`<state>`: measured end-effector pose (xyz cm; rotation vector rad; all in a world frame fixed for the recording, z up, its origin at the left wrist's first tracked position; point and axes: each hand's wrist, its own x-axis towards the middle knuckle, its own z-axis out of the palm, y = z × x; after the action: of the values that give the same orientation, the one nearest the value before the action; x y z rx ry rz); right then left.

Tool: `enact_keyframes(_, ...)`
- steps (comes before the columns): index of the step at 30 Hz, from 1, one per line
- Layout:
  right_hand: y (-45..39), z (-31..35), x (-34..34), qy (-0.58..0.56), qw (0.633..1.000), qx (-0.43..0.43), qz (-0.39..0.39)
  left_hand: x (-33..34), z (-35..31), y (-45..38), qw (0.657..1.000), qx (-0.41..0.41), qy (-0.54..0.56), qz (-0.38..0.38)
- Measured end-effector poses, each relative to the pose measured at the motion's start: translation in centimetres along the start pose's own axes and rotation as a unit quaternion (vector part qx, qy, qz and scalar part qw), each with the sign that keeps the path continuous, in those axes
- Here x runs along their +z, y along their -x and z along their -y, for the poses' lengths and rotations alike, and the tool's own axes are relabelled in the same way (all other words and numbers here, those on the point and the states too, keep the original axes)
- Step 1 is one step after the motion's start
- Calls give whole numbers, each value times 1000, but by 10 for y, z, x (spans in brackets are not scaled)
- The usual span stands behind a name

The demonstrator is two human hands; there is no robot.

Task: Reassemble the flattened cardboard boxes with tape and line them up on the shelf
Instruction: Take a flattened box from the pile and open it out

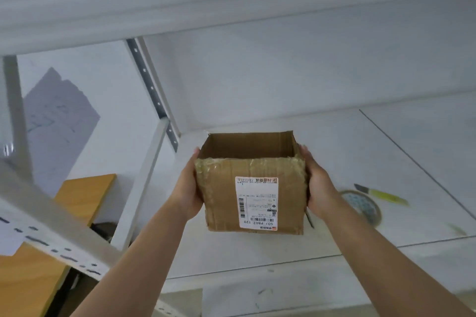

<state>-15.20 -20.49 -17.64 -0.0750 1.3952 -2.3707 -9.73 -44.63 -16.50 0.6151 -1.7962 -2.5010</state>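
Note:
An assembled brown cardboard box (253, 188) with its top open, tape along its upper edges and a white shipping label on the near face is held over the white shelf board (257, 255), near the back left corner. My left hand (188, 188) presses flat against its left side, and my right hand (318, 185) presses flat against its right side, fingers straight along the walls. Whether the box rests on the board or hangs just above it I cannot tell.
A roll of tape (362, 207) and a knife with a yellow-green handle (380, 194) lie on the shelf to the right of the box. A perforated metal upright (152, 90) stands at the back left. The shelf above runs overhead. Orange wooden boards (85, 201) sit lower left.

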Motion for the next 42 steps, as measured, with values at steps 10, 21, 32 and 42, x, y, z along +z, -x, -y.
enact_keyframes(10, 28, -42, -6, 31, 996, 11, -84, -31, 29, -2, 996, -10, -47, 72)
enact_keyframes(21, 18, -29, 5, 104, 986, -105, -76, -26, 12, -4, 994, -6, 9, 107)
enact_keyframes(32, 24, -52, 7, 156, 978, -138, 1, -40, 33, 3, 985, 118, -12, 123)
enact_keyframes(42, 30, -60, 7, 112, 985, -129, -37, -40, 28, 9, 987, 88, -64, 117)
